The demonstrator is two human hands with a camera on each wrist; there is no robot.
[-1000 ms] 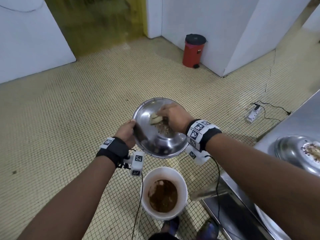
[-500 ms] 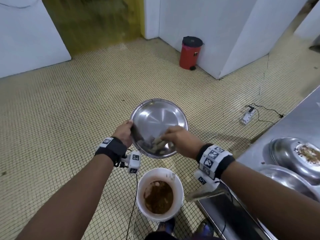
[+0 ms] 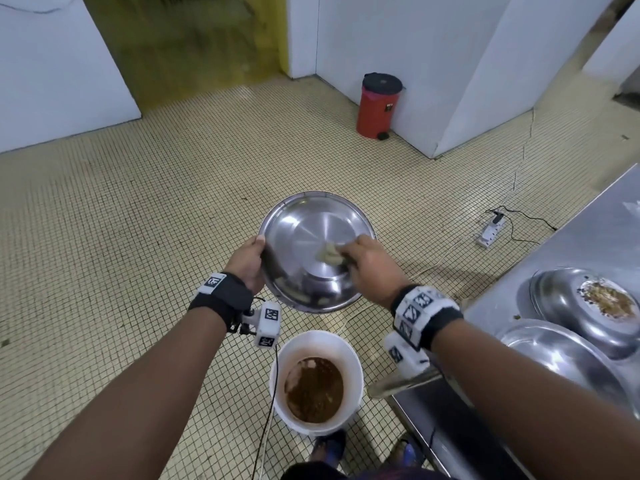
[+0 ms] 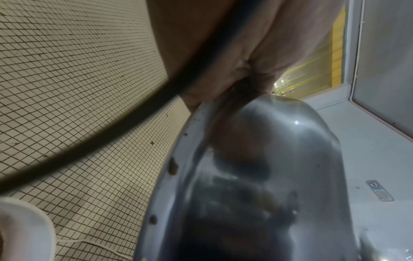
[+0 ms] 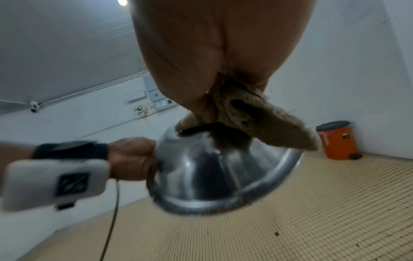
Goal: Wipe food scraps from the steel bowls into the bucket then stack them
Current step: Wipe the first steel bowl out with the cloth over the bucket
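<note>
A steel bowl is tilted toward me above a white bucket of brown scraps. My left hand grips the bowl's left rim. My right hand holds a beige cloth and presses it against the middle of the bowl's inside. In the right wrist view the cloth hangs from my fingers over the bowl. A few scraps cling low inside the bowl. On the steel counter at right rests a bowl with scraps and a second bowl in front.
A red pedal bin stands by the white wall. A power strip with a black cable lies on the tiled floor near the counter. Cables hang from my wrists beside the bucket. My feet are just behind the bucket.
My right hand with the cloth swept down to the bowl's lower rim, then came back up to its middle. Most scraps have left the bowl. The left hand keeps its grip.
</note>
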